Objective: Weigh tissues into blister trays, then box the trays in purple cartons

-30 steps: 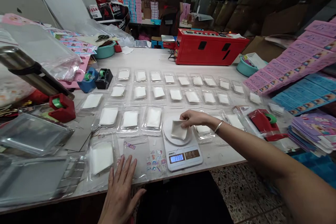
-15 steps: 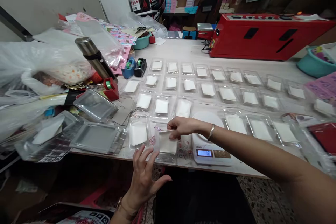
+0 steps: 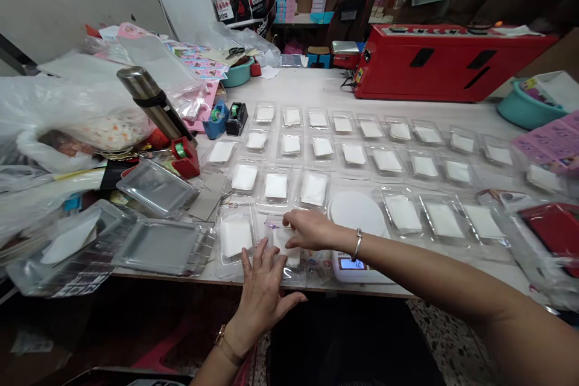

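Note:
My right hand [image 3: 312,229] reaches in from the right, fingers bent down and closed at the edge of a white paper pad [image 3: 286,248]. That pad lies in a clear plastic tray [image 3: 294,276] at the table's front edge. Spread fingers of my left hand [image 3: 265,289] rest at the tray's near left side, holding nothing. Left of it is another clear tray with a white pad [image 3: 236,235]. Just right of the tray stands a white digital scale [image 3: 357,214], its lit display [image 3: 351,263] partly behind my right wrist.
Rows of clear trays with white pads [image 3: 353,154] cover the table's middle. Tape dispensers [image 3: 184,157], a steel flask [image 3: 151,99] and loose plastic lids [image 3: 158,244] crowd the left. A red machine [image 3: 452,66] stands at the back right, near a teal basin [image 3: 529,105].
The pad has gone from tilted in my right hand to lying lower in the tray. My left hand has moved right and up against the tray. The view has shifted slightly.

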